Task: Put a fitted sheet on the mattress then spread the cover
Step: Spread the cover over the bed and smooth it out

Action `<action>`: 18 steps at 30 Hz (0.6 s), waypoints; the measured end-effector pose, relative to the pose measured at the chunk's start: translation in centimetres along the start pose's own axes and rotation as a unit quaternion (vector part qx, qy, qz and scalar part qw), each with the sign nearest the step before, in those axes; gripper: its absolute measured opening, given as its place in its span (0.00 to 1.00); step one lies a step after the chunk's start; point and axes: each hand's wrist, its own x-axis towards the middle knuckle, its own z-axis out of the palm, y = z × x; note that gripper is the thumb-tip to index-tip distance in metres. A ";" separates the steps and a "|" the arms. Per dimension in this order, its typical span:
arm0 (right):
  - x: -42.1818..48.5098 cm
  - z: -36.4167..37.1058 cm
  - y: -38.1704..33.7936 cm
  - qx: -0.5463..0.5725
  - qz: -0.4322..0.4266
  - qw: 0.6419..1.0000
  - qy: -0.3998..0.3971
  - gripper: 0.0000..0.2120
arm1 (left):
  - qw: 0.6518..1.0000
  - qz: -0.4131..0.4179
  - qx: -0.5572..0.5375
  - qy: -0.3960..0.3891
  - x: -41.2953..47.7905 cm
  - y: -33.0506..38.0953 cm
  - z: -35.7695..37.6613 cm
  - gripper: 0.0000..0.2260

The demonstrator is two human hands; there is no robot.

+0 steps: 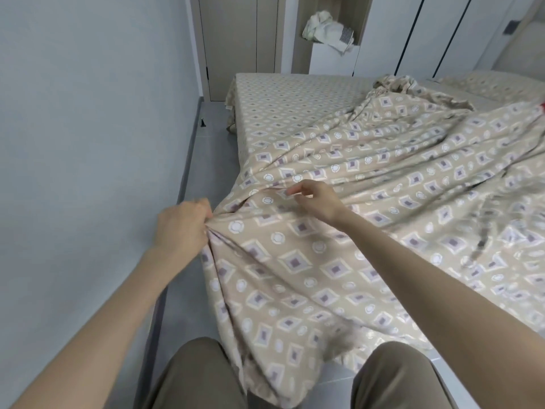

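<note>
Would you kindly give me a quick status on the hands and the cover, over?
Left hand grips cover at bunched edge. Right hand open over it. Cover rumpled across fitted sheet, hanging off near side.

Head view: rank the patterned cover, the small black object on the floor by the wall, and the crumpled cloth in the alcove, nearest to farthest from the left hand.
1. patterned cover: gripped by the left hand, at the bed's near corner.
2. small black object: on the floor ahead, by the left wall.
3. crumpled cloth: in the alcove beyond the bed's far end.
</note>
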 end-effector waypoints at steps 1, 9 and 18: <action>0.1 0.0 -0.3 0.004 -0.005 1.000 0.000 0.07 | 1.000 -0.022 -0.007 0.013 0.3 -0.9 -0.1 0.10; -0.8 -0.5 0.1 -0.154 0.008 0.984 -0.083 0.14 | 0.991 -0.015 0.011 -0.134 0.3 -0.9 5.4 0.11; -0.9 -4.5 5.1 -0.405 0.119 0.904 -0.072 0.21 | 0.967 0.074 -0.174 -0.171 3.8 7.7 5.0 0.24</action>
